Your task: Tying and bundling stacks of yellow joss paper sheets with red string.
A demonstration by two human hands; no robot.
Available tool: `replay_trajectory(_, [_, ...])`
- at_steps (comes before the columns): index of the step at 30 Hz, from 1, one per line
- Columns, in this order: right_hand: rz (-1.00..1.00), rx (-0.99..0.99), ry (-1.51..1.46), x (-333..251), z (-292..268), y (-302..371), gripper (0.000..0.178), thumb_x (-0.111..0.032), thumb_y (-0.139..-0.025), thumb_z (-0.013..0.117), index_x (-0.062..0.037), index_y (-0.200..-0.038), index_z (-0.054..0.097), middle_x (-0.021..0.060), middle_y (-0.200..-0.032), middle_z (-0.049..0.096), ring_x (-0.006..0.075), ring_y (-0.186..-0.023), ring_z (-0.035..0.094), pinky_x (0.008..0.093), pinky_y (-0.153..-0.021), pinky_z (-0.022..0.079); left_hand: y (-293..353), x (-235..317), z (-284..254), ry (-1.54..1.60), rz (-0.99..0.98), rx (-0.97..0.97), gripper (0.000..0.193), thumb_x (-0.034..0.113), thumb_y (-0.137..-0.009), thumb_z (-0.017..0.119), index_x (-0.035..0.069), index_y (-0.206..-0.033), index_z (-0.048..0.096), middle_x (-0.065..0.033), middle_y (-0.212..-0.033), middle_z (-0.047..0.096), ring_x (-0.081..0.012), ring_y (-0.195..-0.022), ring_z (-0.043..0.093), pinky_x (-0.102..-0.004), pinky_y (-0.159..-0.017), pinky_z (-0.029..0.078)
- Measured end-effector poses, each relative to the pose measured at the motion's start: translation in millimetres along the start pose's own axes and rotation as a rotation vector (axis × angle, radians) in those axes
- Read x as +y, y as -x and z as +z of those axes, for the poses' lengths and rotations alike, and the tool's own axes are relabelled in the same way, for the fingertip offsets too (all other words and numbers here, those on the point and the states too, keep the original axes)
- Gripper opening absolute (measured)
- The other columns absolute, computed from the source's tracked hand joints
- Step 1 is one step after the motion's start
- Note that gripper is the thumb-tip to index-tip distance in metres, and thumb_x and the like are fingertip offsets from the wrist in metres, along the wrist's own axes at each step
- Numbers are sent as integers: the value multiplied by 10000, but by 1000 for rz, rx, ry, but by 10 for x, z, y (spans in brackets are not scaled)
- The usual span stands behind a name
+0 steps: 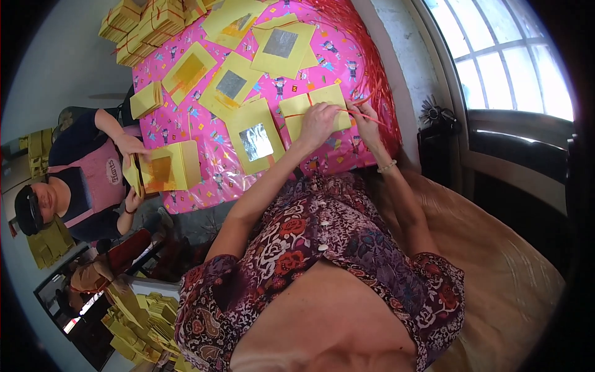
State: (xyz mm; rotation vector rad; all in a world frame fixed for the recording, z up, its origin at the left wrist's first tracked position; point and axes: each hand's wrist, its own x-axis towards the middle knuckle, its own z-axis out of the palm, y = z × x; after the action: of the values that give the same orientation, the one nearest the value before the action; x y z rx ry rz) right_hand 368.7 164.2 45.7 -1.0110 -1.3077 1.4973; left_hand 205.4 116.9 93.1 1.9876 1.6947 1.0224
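A bundle of yellow paper sheets (294,110) lies at the near right part of the table, with a red strip (364,115) running around and across it. My left hand (318,123) rests on top of the bundle, its fingers pinched on the strip. Just off the bundle's right edge, my right hand (367,126) is closed on the strip too, with loose ends sticking out beyond its fingers. The fingertips of both hands are partly hidden. Left of the bundle lies a yellow stack with a shiny silver square (256,141).
A pink patterned cloth (214,146) covers the table. More yellow stacks with silver (280,43) or orange squares (189,70) lie farther back, near tied bundles (152,28). Long red strips (378,68) hang along the right edge. A co-worker (87,173) at left handles yellow paper.
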Motion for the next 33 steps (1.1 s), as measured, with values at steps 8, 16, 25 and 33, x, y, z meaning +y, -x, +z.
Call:
replay_trajectory(8, [-48, 17, 161, -278, -7, 7, 153, -53, -872, 599, 28, -994, 643, 44, -877, 661, 75, -822, 583, 239, -761, 473, -99, 26, 292, 103, -143, 170, 163, 126, -870, 512, 32, -884, 644, -129, -738, 615, -298, -680, 595, -398, -621, 441])
replay_trajectory(16, [-279, -54, 474, -589, -133, -54, 117, -38, -818, 645, 24, -916, 645, 88, -813, 632, 134, -735, 609, 263, -657, 483, -181, 110, 272, 200, -339, 139, 190, 189, -876, 521, 69, -902, 667, -118, -701, 619, -302, -640, 591, -403, -594, 435])
replay_trajectory(25, [-421, -120, 718, -856, 168, -245, 98, -41, -763, 663, -30, -859, 677, 78, -803, 640, 217, -749, 601, 307, -687, 474, -110, 159, 331, -20, -216, 127, 146, 225, -763, 607, 96, -757, 674, -93, -685, 612, -288, -712, 567, -414, -685, 385])
replay_trajectory(33, [-382, -131, 841, -805, -32, -340, 110, -124, -833, 616, -27, -884, 628, 121, -798, 621, 292, -748, 586, 371, -674, 457, -226, 87, 357, 106, -455, -12, 284, 349, -798, 616, 108, -653, 656, -103, -540, 562, -307, -604, 569, -460, -618, 384])
